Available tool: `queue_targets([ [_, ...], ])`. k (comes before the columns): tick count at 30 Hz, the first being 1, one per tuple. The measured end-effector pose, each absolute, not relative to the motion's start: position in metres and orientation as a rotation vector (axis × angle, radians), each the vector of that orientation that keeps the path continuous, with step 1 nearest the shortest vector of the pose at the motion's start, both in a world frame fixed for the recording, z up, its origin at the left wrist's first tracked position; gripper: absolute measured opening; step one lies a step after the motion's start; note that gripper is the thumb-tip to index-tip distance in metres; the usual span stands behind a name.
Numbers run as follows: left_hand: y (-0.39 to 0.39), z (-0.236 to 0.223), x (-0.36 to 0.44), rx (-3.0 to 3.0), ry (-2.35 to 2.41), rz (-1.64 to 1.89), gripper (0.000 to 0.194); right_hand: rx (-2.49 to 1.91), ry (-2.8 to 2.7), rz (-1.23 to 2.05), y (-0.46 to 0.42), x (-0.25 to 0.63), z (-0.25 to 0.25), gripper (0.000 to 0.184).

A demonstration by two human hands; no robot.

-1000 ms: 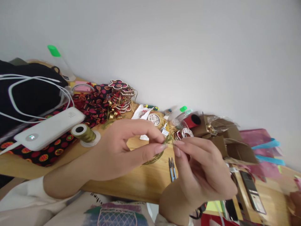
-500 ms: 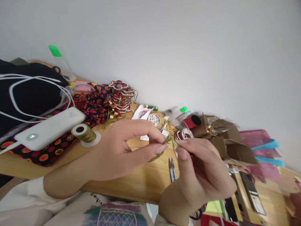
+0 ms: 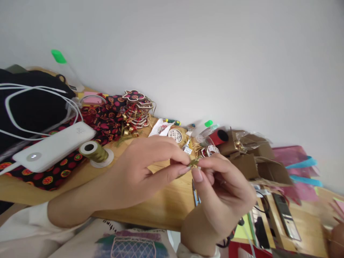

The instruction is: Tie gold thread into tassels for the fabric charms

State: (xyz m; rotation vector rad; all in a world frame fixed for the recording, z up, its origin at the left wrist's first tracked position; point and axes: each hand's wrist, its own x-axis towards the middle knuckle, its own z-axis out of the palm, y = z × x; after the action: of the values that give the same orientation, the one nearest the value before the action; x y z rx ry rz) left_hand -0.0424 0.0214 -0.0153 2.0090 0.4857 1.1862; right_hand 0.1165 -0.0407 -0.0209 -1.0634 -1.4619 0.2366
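My left hand (image 3: 139,168) and my right hand (image 3: 223,193) meet above the wooden table (image 3: 161,204). Both pinch a small gold piece with olive-gold thread (image 3: 194,163) between thumb and fingertips. The piece is too small to name more closely. Small blue-handled thread snips (image 3: 195,195) lie on the table just under my right hand, partly hidden by it. A spool of gold thread (image 3: 92,151) stands upright to the left of my left hand.
A white power bank (image 3: 52,146) with white cables lies on red-patterned black cloth (image 3: 104,122) at the left. Stacked patterned ornaments with bells (image 3: 134,107) sit behind. Brown card boxes (image 3: 258,161), a red roll (image 3: 219,137) and pink paper (image 3: 292,157) crowd the right.
My right hand has moved left and closed in, so its fingertips now meet my left fingertips on the gold piece. The loose thread loop below is no longer visible.
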Motion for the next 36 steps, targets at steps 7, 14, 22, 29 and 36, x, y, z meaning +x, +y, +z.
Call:
queue_targets([
  [7, 0.0212, -0.0173, -0.0425, 2.009, 0.491, 1.18, 0.011, -1.069, -1.418, 0.236, -0.04, 0.1142, -0.022, 0.02],
  [14, 0.0209, -0.0166, -0.0428, 2.022, 0.487, 1.177, 0.011, -1.073, -1.418, 0.212, -0.039, 0.1121, -0.0218, 0.018],
  [22, 0.0215, -0.0151, -0.042, 2.011, 0.485, 1.184, 0.011, -1.074, -1.393, 0.214, -0.0398, 0.1136, -0.0208, 0.017],
  [29, 0.0213, -0.015, -0.0425, 2.014, 0.502, 1.172, 0.012, -1.078, -1.444, 0.201, -0.0397, 0.1129, -0.0215, 0.017],
  [36, 0.0202, -0.0168, -0.0426, 1.957, 0.511, 1.17, 0.01, -1.069, -1.487, 0.129, -0.0419, 0.1129, -0.0191, 0.017],
])
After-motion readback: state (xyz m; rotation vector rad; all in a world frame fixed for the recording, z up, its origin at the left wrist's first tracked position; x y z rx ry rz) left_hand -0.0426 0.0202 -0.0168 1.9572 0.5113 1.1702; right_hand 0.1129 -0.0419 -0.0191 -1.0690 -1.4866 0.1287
